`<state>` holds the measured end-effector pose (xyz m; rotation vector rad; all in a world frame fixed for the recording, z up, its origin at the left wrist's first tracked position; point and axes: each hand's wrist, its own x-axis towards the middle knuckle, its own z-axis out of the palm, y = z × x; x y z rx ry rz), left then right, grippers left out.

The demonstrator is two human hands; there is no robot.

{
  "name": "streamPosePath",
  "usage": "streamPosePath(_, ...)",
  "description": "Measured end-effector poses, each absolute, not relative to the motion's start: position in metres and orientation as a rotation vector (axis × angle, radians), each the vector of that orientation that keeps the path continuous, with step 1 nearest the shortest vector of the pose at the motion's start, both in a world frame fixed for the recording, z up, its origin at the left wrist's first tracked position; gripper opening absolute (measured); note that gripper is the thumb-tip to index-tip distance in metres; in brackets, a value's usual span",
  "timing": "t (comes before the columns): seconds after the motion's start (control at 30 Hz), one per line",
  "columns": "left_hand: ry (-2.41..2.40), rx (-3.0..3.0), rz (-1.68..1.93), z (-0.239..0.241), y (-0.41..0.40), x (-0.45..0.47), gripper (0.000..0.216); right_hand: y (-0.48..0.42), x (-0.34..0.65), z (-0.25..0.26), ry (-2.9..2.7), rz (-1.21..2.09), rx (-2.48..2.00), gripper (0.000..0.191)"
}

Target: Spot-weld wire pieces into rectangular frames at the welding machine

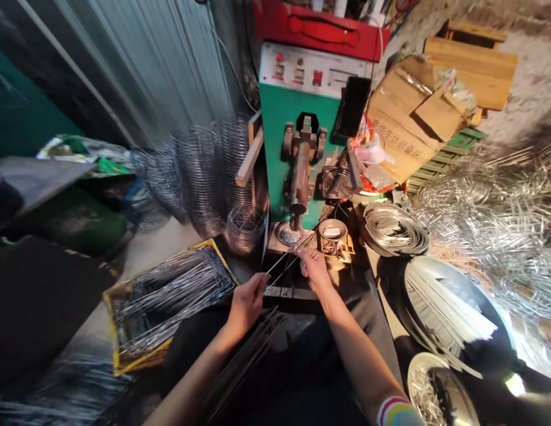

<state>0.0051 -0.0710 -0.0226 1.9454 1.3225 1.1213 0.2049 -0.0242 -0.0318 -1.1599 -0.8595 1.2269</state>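
Note:
My left hand is closed round the near end of a thin metal wire piece, which looks like two long strands side by side. My right hand pinches near its far end, just in front of the green machine. Above that end hangs the machine's dark metal arm, its tip over a small round dish of shiny bits. Whether the wire touches the tip I cannot tell. Several loose wires lie across my lap.
A yellow-rimmed basket of bent wires stands at left, with wire coils behind it. To the right are a small bowl, coiled metal strip, a large basin of flat strips and heaped wire. Cardboard leans behind.

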Motion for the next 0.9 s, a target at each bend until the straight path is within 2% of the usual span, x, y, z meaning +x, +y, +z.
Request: streamPosePath(0.9,1.306,1.911,1.213,-0.034,-0.060,0.014,0.025,-0.009,0.202,-0.012,-0.778,1.280,-1.103,0.035)
